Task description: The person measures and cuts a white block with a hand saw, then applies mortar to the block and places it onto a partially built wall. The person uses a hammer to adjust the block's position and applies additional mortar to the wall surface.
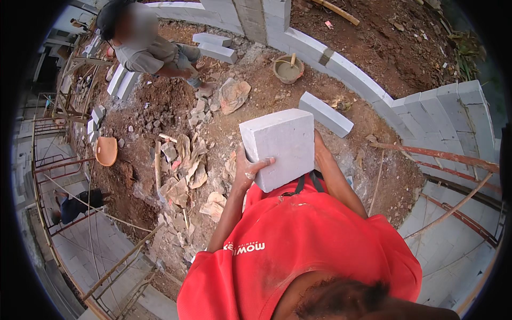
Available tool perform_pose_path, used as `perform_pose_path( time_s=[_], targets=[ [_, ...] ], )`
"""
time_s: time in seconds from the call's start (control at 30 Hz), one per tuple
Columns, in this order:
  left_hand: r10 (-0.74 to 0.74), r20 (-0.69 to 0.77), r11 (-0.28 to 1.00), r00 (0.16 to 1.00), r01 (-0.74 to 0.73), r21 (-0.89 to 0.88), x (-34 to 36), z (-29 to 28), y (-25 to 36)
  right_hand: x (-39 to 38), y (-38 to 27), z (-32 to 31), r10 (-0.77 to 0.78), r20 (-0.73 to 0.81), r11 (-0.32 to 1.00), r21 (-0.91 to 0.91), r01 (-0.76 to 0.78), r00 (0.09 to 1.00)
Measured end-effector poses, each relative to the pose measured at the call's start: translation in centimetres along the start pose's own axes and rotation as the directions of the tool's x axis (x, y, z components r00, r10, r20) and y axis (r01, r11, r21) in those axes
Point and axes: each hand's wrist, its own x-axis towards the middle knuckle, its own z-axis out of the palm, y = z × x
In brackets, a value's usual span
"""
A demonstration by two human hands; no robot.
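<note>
Held up in front of my red shirt is a pale grey lightweight concrete block (282, 146), tilted slightly. My left hand (252, 166) grips its left side, with the thumb laid across the near face. On the opposite side my right hand (318, 143) presses against the block's edge; most of its fingers are hidden behind the block. Just beyond, to the right, another long concrete block (326, 114) lies on the soil.
A low block wall (341, 64) curves along the far right. A mortar bucket (288, 69) stands near it. Torn paper bags (181, 160) and rubble litter the ground at left. A co-worker (144, 53) stands at far left near loose blocks (216, 52). Scaffold poles (437, 157) cross the right side.
</note>
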Motion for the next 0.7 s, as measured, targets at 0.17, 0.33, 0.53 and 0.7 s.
perform_pose_path(
  time_s=[0.17,0.33,0.53,0.7],
  targets=[
    [-0.059,-0.224,0.978,0.973,0.012,-0.207,6.3,0.5,1.6,5.8,-7.2,2.5,0.122,-0.062,0.987,-0.1,-0.128,0.991],
    [-0.121,-0.463,0.932,0.878,-0.06,-0.358,11.1,-1.6,3.0,7.7,-15.1,0.1,0.17,-0.077,0.883,-0.43,-0.186,0.982],
    [-0.191,-0.543,0.936,0.818,-0.015,-0.352,17.7,-5.9,3.6,12.2,-14.0,-12.8,-0.002,-0.459,0.882,-0.42,-0.215,0.889],
    [-0.08,-0.601,0.989,0.795,-0.012,-0.148,26.2,-9.5,3.3,13.6,-6.2,-21.8,-0.21,-0.705,0.774,-0.544,-0.326,0.677]
  ],
)
